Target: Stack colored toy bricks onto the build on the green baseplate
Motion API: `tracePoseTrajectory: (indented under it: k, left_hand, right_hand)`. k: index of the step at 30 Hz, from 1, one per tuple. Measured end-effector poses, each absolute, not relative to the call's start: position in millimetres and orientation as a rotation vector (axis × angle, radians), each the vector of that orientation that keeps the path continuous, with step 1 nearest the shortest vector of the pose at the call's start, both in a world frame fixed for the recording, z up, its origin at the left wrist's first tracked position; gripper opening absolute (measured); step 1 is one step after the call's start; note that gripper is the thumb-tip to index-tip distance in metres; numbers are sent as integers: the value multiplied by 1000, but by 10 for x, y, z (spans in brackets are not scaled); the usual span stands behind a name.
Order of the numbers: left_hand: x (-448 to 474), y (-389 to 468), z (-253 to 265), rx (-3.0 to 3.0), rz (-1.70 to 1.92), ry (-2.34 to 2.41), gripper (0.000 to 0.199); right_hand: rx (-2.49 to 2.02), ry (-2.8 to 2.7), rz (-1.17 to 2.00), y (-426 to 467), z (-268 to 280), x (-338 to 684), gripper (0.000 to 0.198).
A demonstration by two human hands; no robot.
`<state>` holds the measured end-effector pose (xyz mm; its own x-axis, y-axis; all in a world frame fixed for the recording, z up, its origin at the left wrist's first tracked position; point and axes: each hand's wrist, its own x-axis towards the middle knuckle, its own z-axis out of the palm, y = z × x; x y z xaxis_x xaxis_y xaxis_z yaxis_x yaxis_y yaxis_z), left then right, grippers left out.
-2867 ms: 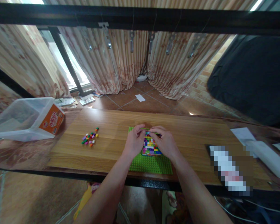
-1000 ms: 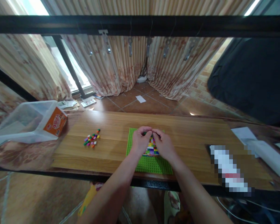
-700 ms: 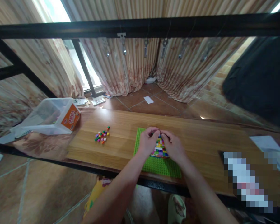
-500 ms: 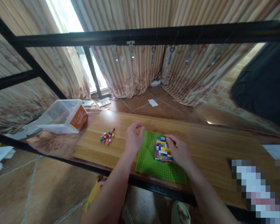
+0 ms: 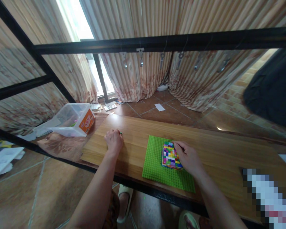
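A block of multicoloured toy building bricks point(image 5: 169, 156) stands on the green studded baseplate point(image 5: 154, 171). My right hand point(image 5: 188, 157) grips the block's right side, with the thumb at its upper edge and the other fingers mostly hidden. My left hand point(image 5: 114, 140) is over the spot where the loose bricks lie, left of the baseplate. Its fingers are curled downward and closed, and whatever is in them is hidden. Only a small green brick point(image 5: 120, 133) peeks out beside the knuckles; the hand covers the rest of the pile.
A clear plastic bin point(image 5: 62, 128) with an orange label sits beyond the left end of the wooden tabletop point(image 5: 131, 127). A black metal bar point(image 5: 157, 41) crosses above the far side, with small clips hanging from it. A blurred pixel patch point(image 5: 267, 194) covers the lower right.
My left hand has moved left from beside the baseplate to the loose bricks, which it now covers. The right hand stays on the brick block. The whole view has shifted slightly.
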<state>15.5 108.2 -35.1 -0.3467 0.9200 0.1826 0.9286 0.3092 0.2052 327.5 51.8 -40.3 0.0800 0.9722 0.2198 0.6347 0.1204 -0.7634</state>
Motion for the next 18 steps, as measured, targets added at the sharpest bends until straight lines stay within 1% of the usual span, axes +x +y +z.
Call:
tracePoseTrajectory:
  k: [3,5,8,12,14,18]
  left_hand:
    - [244,1057,-281,-1859,-564,-2469,24]
    - [404,1003,-230,-2013,-790,-2400,22]
    - [767,865,-195,-2362,-1332,-2234,17]
    - [1248,688,-180,-2599,-2003,-1995,11]
    - [1406,641,-153,-2663,-2169,-1908,11]
    - [1568,600,-88,-2768,-2373,-1829,10]
  right_hand:
    - [-1578,-1629,541,523,-394,3276,33]
    - [-1551,-1588,492,516,-365,3271,31]
    - [-1501,-1505,416,488,-279,3250,30]
    - [-1413,-1430,428,431,-130,3190,27]
    - [-1382,-1428,462,406,-68,3156,25]
    - [-1345,-1466,532,383,0,3112,24]
